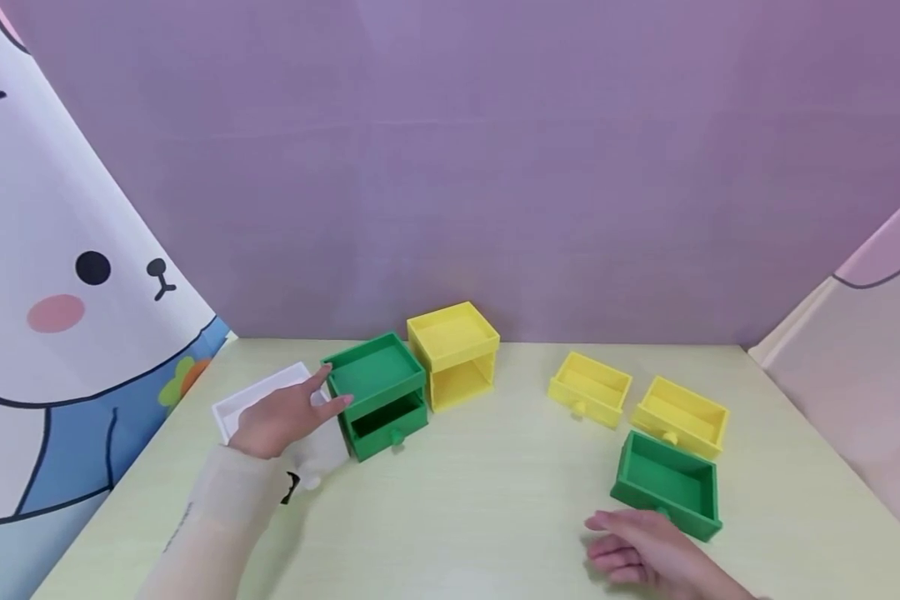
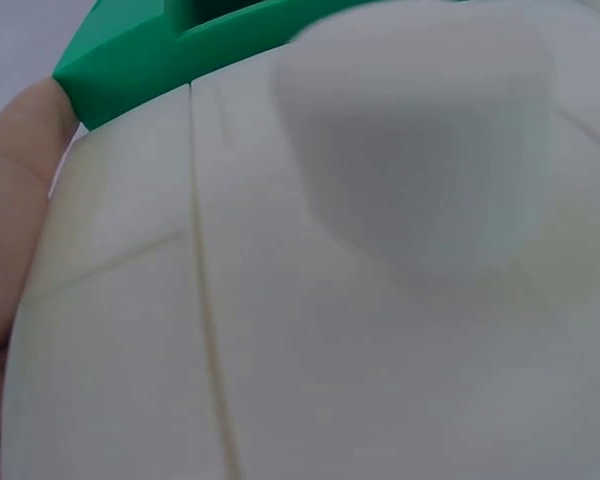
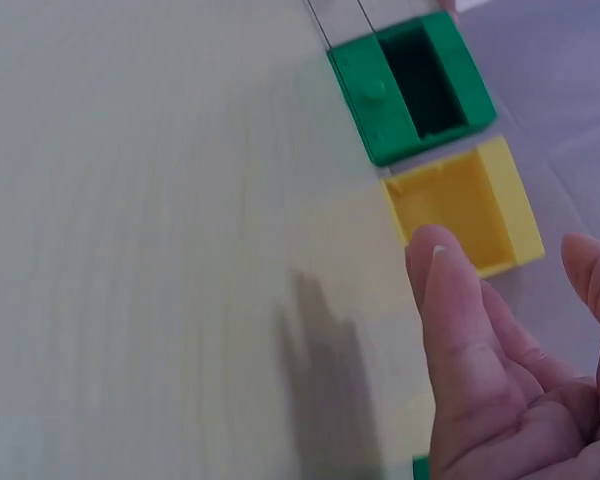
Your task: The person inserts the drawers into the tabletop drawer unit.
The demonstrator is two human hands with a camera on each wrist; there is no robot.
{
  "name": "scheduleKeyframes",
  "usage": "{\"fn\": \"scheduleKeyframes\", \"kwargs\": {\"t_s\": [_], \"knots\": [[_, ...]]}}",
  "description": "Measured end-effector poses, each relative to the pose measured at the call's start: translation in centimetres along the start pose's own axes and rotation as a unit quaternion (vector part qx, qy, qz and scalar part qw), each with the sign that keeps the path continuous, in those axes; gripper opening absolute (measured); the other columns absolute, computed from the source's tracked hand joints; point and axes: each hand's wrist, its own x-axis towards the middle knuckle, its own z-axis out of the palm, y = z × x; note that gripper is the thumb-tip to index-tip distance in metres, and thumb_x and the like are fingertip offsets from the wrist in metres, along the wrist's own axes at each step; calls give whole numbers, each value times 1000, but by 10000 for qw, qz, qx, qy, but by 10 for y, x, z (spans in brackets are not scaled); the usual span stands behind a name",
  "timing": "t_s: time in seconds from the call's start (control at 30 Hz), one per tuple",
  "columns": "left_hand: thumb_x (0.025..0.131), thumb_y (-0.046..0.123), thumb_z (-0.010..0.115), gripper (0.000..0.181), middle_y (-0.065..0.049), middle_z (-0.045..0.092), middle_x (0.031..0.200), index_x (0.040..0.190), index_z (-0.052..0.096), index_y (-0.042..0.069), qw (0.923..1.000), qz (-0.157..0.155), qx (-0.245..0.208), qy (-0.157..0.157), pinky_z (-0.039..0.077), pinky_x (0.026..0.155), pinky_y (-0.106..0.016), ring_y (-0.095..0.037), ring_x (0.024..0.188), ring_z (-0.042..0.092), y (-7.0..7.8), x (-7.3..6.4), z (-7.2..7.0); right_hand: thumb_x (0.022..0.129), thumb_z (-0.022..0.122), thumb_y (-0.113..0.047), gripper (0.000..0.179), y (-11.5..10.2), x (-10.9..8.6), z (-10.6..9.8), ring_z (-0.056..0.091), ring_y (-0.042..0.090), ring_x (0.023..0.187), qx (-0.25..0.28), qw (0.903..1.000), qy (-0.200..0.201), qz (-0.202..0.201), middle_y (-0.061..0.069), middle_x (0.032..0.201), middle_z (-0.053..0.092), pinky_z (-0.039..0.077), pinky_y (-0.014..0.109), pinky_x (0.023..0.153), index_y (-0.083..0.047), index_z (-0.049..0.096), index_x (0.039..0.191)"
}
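My left hand [image 1: 281,421] reaches over a small white drawer cabinet [image 1: 258,396], its thumb and index finger spread and touching the left edge of a green drawer cabinet [image 1: 378,375]. That green cabinet has a dark gap above a knobbed lower drawer [image 1: 390,437]. In the left wrist view, the white cabinet's front [image 2: 310,370] and its round knob [image 2: 420,140] fill most of the picture, with the green cabinet right behind. Over the table's front right, my right hand [image 1: 648,546] holds nothing, fingers loosely bent, close to a loose green drawer [image 1: 671,479].
A yellow cabinet [image 1: 457,342] with an open front stands to the right of the green one. Two loose yellow drawers [image 1: 588,383] [image 1: 682,412] lie toward the back right of the pale table [image 1: 480,508]. A purple cloth wall [image 1: 465,175] rises behind.
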Motion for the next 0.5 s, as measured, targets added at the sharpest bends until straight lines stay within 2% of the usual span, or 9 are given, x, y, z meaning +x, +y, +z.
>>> {"fn": "scheduleKeyframes", "kwargs": {"t_s": [0.17,0.33,0.37,0.5], "knots": [[87,71,43,91,-4,63,82,153,22,13,10000,0,19,-12,35,52,-30,-19,64,52,-3,-1,-1,101,49,-32,47,9,-11,-19,68,16,82,341,9989,126,308,6,90,71,54,29,77,11,59,118],[87,71,43,91,-8,66,92,153,22,12,10000,5,12,-34,37,53,-31,-19,69,55,-4,-1,-1,103,43,-33,45,19,-16,-35,69,17,83,587,9974,220,366,5,88,70,53,29,78,6,65,111],[87,71,43,91,-7,65,90,153,21,12,10000,4,12,-37,37,53,-31,-19,68,55,-4,-1,-1,102,44,-34,44,21,-17,-38,69,17,83,708,9967,204,352,5,88,71,53,29,78,4,66,109],[87,71,43,91,-12,66,99,153,22,12,10000,11,21,-4,37,52,-32,-19,71,56,-4,-1,-1,100,48,-38,41,27,-18,-50,70,17,84,1335,9906,52,282,6,88,72,53,29,80,-4,71,101]]}}
